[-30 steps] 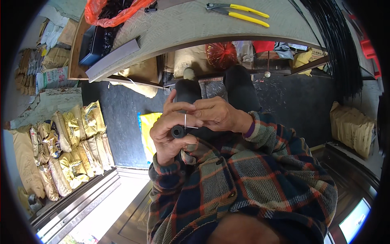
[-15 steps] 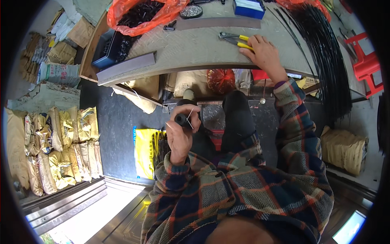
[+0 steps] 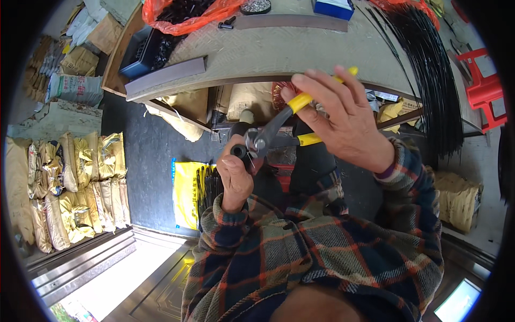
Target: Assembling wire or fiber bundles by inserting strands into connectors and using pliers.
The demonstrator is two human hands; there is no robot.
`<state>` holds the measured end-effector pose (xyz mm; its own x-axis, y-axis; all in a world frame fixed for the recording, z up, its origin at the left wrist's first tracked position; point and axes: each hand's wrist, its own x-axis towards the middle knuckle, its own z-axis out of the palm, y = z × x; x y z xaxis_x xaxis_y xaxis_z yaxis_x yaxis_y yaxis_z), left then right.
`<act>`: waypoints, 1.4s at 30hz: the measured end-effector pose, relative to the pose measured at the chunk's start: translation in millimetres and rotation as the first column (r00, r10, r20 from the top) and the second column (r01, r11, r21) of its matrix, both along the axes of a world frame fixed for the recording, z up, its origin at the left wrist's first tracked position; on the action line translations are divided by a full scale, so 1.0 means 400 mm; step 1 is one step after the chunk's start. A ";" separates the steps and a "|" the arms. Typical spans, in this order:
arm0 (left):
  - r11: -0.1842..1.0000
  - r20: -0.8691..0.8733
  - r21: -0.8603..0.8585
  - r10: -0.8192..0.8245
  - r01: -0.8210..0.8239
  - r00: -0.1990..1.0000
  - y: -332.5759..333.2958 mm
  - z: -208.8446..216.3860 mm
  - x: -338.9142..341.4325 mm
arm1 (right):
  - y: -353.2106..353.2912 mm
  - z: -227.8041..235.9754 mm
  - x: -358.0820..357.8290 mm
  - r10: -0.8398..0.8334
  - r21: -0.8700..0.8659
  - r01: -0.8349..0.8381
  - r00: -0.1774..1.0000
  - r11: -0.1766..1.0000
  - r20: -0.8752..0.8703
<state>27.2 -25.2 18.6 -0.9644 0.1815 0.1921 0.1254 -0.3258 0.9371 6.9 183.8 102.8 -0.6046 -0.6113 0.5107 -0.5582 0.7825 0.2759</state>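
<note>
Above my lap, my left hand (image 3: 234, 174) is closed around a black tubular piece (image 3: 239, 152) with a round, hollow end facing up. A thin pale wire or pin sticks out beside that end. My right hand (image 3: 343, 121) grips pliers (image 3: 261, 141) with yellow handles, which are spread apart. One handle lies between thumb and fingers; the other runs below the hand. The pliers' jaws are right at the end of the black piece; whether they touch the pin is hard to make out.
Ahead is a workbench (image 3: 279, 56) with a metal strip (image 3: 166, 75) along its edge. An orange bag (image 3: 188, 24) of black parts, a blue box (image 3: 332, 9) and a bundle of long black strands (image 3: 429, 80) lie on it. A red stool (image 3: 483, 88) stands at right, wrapped packages (image 3: 80, 188) at left.
The pliers have come off the bench in my right hand and moved down toward my left hand, their handles spread. My left hand still holds the black piece in nearly the same place.
</note>
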 end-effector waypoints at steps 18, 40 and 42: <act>0.936 -0.069 -0.159 0.308 -0.315 0.949 0.030 0.008 0.029 | -0.022 -0.051 0.007 -0.070 0.106 0.131 0.890 0.986 -0.451; 0.905 -0.112 -0.400 -0.203 0.142 0.973 -0.009 0.028 0.061 | 0.093 -0.018 0.098 0.228 -0.088 -0.228 0.717 0.970 0.659; 0.912 -0.204 -0.401 -0.186 0.092 0.961 0.002 0.014 0.055 | 0.093 -0.054 0.102 0.141 -0.022 -0.150 0.861 0.988 0.489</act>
<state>49.4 -24.5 24.3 -0.8601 0.4156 0.2957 0.3349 0.0229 0.9420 47.8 221.1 81.1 -0.6772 -0.7173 0.1638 -0.7319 0.6797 -0.0496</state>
